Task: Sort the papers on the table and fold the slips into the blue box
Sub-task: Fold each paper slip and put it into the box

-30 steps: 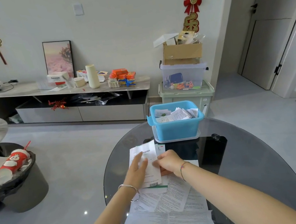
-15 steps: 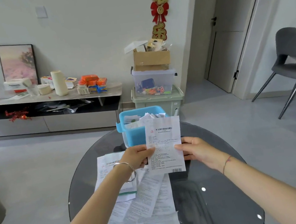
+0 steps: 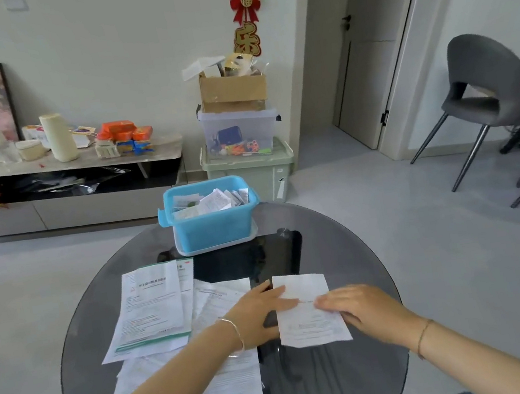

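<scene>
Tabletop (image 3: 343,245): round, dark glass; it carries all the task's things.
Blue box (image 3: 212,227): at the far edge of the tabletop, open, and already holding folded slips (image 3: 212,200).
Paper stack (image 3: 153,307): overlapping printed sheets on the left half, just beside the left forearm and well apart from the box.
Slip (image 3: 310,327): a single sheet lying flat and unfolded on the right half, just to the right of the stack.
Left hand (image 3: 256,315): the grip is slack, with fingers straight and pressed flat on the slip's left edge, closed round nothing.
Right hand (image 3: 363,309): fingers are laid over the slip's right edge and rest on the paper. No pinch shows, so this grip reads as slack too.
Step in hand: the slip appears separated from the stack and pinned flat, ready for its first fold.
Next move: probably one hand holds an edge down while the other lifts the opposite edge across and creases it. The folded slip then goes to the box.
Remaining: judging by the stack, most sorting is not yet done.
</scene>
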Tool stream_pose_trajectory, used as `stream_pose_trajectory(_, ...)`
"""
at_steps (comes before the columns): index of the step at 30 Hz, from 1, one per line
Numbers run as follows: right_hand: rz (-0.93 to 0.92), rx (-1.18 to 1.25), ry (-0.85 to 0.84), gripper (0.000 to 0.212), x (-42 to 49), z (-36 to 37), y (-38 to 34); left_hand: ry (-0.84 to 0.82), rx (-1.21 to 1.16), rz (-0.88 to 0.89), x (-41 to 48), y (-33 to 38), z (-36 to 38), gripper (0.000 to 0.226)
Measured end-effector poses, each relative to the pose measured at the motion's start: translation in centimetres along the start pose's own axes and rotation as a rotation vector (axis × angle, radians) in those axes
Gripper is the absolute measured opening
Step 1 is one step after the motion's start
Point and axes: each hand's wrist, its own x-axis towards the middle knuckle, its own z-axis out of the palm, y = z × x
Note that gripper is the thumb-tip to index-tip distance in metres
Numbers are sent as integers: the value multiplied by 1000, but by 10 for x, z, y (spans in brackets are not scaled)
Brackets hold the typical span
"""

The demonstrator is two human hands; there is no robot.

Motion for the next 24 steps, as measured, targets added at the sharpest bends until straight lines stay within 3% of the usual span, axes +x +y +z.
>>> stream_pose_trajectory(3, -16, -55, -32, 38, -7, 1, 0, -85, 321, 32, 0, -3, 1, 59)
stream_pose_trajectory(6, 18, -22, -142, 65, -7, -4, -3, -61, 407, 114, 4, -4, -6, 47)
stream_pose_trajectory(7, 34, 1, -161, 65, -7, -4, -2, -43, 395, 111, 5, -6, -7, 42)
stream_pose_trajectory(10, 112, 129, -91, 37, -4, -1, 0, 67, 245, 30, 6, -6, -5, 32)
stream_pose_trajectory(13, 293, 427, 12, 26, 2, 1, -6, 141, 114, -98, 4, 1, -5, 38)
stream_pose_trajectory(16, 421, 564, 78, 26, 16, 3, -11, 190, 64, -203, 9, 8, -7, 47)
stream_pose_trajectory(20, 579, 627, 163, 44, 29, 10, -14, 145, 81, -335, 22, 11, -6, 46)
stream_pose_trajectory(24, 632, 667, 131, 31, 37, 12, -14, 168, 57, -451, 31, 9, -3, 48)
